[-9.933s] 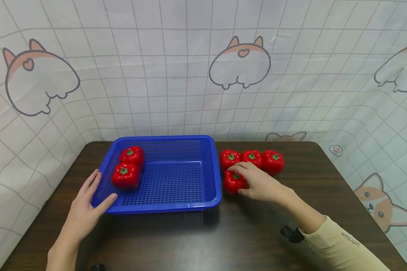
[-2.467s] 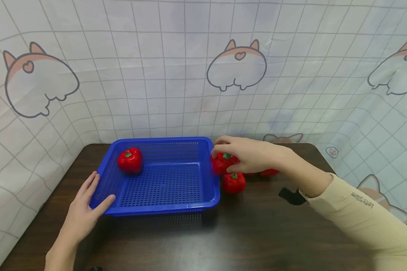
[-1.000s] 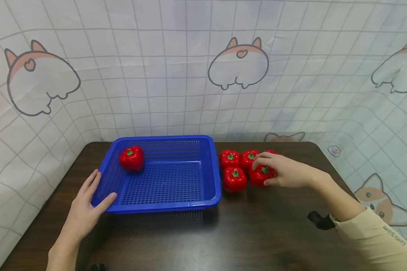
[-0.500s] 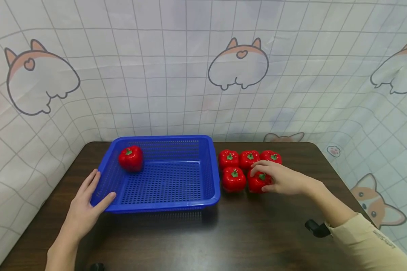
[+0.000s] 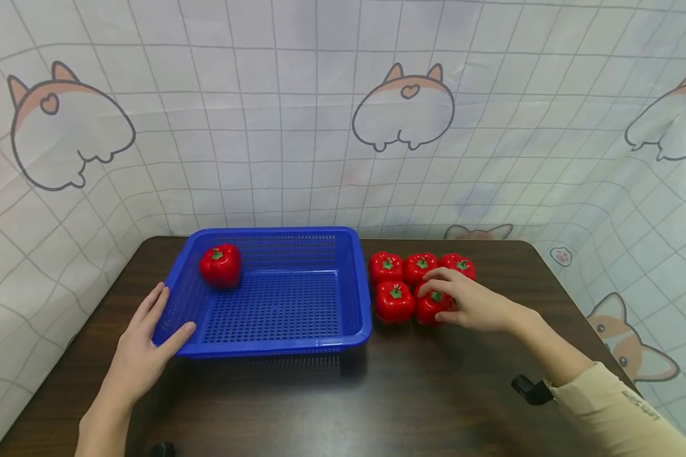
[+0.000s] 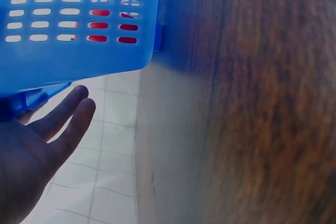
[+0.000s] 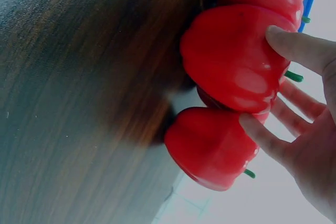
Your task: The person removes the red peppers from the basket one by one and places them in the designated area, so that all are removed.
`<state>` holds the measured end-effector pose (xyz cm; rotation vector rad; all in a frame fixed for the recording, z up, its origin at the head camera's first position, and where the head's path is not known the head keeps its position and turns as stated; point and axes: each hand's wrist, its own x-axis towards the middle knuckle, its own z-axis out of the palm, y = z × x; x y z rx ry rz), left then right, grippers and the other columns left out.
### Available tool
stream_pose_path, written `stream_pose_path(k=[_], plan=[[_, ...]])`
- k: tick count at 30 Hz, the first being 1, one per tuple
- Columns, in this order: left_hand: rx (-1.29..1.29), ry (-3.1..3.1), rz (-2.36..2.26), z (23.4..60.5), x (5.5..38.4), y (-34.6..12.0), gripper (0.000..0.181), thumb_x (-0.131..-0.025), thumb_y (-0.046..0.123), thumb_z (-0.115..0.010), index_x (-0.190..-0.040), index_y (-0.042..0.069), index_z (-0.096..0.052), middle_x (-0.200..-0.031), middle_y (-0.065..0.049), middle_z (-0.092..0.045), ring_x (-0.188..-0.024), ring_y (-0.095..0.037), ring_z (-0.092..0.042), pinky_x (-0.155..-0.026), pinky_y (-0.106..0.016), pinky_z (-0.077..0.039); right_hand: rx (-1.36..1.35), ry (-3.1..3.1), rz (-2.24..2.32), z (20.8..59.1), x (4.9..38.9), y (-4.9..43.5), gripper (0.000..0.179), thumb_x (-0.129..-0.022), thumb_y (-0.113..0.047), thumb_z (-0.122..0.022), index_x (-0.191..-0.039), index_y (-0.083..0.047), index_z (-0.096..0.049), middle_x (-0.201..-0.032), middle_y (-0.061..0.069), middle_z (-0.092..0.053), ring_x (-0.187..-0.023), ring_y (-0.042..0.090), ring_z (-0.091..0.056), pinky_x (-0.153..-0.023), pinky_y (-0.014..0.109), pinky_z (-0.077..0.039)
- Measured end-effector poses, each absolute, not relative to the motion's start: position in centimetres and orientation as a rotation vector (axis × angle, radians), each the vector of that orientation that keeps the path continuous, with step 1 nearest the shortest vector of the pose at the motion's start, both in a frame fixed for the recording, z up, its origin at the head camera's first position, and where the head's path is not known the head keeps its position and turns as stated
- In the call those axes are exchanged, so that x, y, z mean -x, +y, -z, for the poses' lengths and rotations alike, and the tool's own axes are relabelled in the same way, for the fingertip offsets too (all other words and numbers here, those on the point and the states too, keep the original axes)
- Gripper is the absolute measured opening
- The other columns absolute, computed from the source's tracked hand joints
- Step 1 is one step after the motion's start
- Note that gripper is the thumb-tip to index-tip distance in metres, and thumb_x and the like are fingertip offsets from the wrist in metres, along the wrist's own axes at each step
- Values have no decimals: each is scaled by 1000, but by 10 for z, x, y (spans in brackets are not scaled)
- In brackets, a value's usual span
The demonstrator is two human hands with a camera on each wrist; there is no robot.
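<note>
My left hand (image 5: 137, 355) rests at the left side of a blue plastic basket (image 5: 274, 347), fingers extended along its rim and thumb over the front corner. One red bell pepper (image 5: 221, 268) sits inside, at the back left. To the right of the basket my right hand (image 5: 474, 301) holds another red bell pepper (image 5: 429, 310), thumb on its near side and fingers on its far side. That pepper (image 7: 231, 56) appears to stand on the table in the right wrist view. Left of it is a bell pepper (image 5: 394, 304); behind them is a row of three, partly covered by the hand.
The dark wooden table (image 5: 331, 406) extends in front of the basket. White grid-patterned cloth (image 5: 280, 127) with cartoon dogs surrounds its back and sides. A small black object (image 5: 162, 449) lies at the front left, and a black strap piece (image 5: 531, 389) hangs by the right sleeve.
Over ten seconds, one bell pepper left the basket and the group on the right grew. In the last second, my right hand brought its pepper forward and slightly left, beside the front one.
</note>
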<state>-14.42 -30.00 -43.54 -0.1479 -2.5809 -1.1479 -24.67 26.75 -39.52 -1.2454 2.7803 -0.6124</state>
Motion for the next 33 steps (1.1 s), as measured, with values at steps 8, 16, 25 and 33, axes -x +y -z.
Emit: stream_pose_path(k=[8,16,25,33], plan=[[143,-2580,1155,435,143,-299,82,-98,30,-70,-163,6,-25,-170,-12,-17,-148,-53,-20,-111,-76,-18,1221,2792,643,397,247,267,41,-86,-7,-83,-121,-17,-66,-135,11,-53,-126,29,-47,-91,45,-56],[140,-2582,1151,436,144,-300,82,-98,30,-70,-163,7,-25,-170,-12,-17,-148,-54,-20,-111,-76,-18,1093,2792,674,390,247,269,55,-84,-13,-86,-132,-17,-61,-141,6,-50,-129,27,-46,-95,45,-55],[141,-2580,1153,435,144,-300,82,-98,30,-70,-163,7,-25,-170,-13,-17,-148,-53,-19,-111,-75,-18,1110,2813,649,363,254,265,68,-83,-12,-86,-143,-7,-54,-142,7,-50,-131,30,-48,-104,52,-48],[137,-2586,1151,435,143,-299,83,-98,31,-70,-163,8,-25,-170,-12,-17,-148,-53,-20,-111,-75,-19,1198,2785,592,338,266,245,66,-87,-10,-81,-146,-10,-52,-144,9,-52,-133,30,-48,-104,53,-48]])
